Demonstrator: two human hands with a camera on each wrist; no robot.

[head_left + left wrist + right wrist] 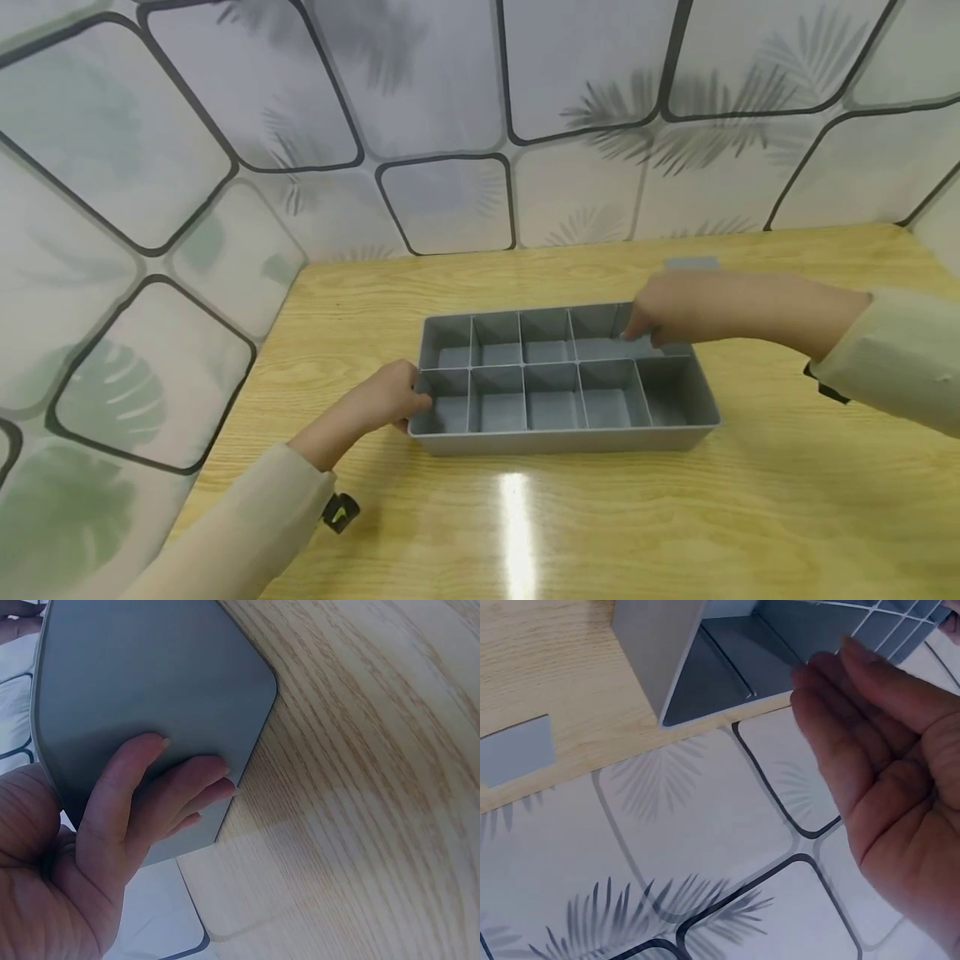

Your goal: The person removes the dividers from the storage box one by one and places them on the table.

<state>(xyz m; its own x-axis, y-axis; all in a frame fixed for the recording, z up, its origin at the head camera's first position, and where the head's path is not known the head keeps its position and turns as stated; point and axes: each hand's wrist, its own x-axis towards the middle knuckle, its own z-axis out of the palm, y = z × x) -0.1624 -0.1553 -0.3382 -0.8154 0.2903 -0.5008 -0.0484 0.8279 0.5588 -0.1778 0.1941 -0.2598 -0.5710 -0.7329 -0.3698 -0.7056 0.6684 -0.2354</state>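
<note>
A long grey divided storage box (555,442) stands on the wooden table, with two rows of compartments. My left hand (386,396) grips its left end, the thumb over the rim. In the left wrist view, the left hand's fingers (112,795) lie against the box's outer wall (165,682). My right hand (686,304) reaches over the back right part, fingertips down inside the wide back compartment. In the right wrist view its fingers (832,735) are loosely bent beside the thumb, with nothing visible between them. Slot ridges show on the box's inner wall (727,667).
A flat loose grey panel (692,263) lies on the table behind my right hand, near the back edge. Patterned wall covering (450,204) rises behind and to the left of the wooden table (375,517).
</note>
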